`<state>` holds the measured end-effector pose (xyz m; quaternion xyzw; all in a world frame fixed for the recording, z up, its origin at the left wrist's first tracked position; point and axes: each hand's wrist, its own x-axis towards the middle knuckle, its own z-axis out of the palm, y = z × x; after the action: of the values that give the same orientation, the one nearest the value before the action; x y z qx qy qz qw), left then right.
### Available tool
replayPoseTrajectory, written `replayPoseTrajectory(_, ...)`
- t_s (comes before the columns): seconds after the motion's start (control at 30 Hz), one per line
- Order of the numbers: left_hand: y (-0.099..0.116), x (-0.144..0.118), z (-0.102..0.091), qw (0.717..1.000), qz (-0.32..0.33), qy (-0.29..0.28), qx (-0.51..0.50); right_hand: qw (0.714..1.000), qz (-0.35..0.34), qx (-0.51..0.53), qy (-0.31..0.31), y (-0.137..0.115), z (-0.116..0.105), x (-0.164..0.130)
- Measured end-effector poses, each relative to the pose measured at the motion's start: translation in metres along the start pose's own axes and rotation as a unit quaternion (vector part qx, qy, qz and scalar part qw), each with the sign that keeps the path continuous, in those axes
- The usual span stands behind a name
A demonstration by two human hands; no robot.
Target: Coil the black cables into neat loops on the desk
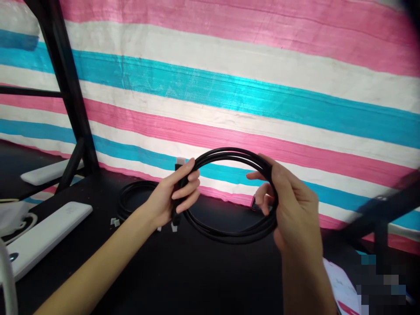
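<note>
A coiled black cable (pixel 229 238) is held up in a loop between my two hands, above the black table. My left hand (pixel 175 192) is closed around the left side of the coil, together with a plug (pixel 179 167) whose pale cap points up. Black cable or plug parts also show below its fingers. My right hand (pixel 295 201) grips the right side of the loop, fingers curled through it and thumb side at the top. Behind the left wrist, a second black cable coil (pixel 133 186) lies on the table, partly hidden by the arm.
Small pale caps (pixel 114 222) lie on the black table (pixel 98 262). To the left are a white power strip (pixel 55 236) and white cords. Black frame posts (pixel 70 87) stand before a striped plastic sheet (pixel 229 87). Printed paper (pixel 341 284) lies at lower right.
</note>
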<state>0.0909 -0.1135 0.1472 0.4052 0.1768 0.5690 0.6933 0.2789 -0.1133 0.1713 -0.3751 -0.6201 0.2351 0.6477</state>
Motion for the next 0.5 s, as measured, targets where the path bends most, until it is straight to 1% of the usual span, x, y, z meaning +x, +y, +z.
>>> replayPoseTrajectory(0.07, -0.009, 0.002, 0.001, 0.999, -0.012, -0.018, -0.026, 0.996, -0.037, -0.07, 0.041, 0.001, 0.0, -0.001)
replayPoseTrajectory(0.13, -0.02, 0.005, 0.002, 0.998, -0.023, -0.023, -0.051, 0.986, -0.065, -0.145, 0.053, 0.004, 0.0, 0.0)
replayPoseTrajectory(0.27, -0.041, 0.01, 0.0, 0.995, -0.034, -0.009, -0.097, 0.964, -0.083, -0.253, -0.008, 0.014, -0.003, 0.006)
replayPoseTrajectory(0.37, -0.048, 0.012, -0.004, 0.99, -0.065, -0.036, -0.123, 0.933, -0.1, -0.341, -0.062, 0.024, -0.001, 0.01)
replayPoseTrajectory(0.43, -0.048, 0.012, -0.008, 0.989, -0.085, -0.047, -0.109, 0.909, -0.109, -0.39, -0.095, 0.029, 0.003, 0.009)
replayPoseTrajectory(0.5, -0.048, 0.012, -0.01, 0.992, -0.1, -0.038, -0.068, 0.891, -0.114, -0.419, -0.132, 0.033, 0.007, 0.008)
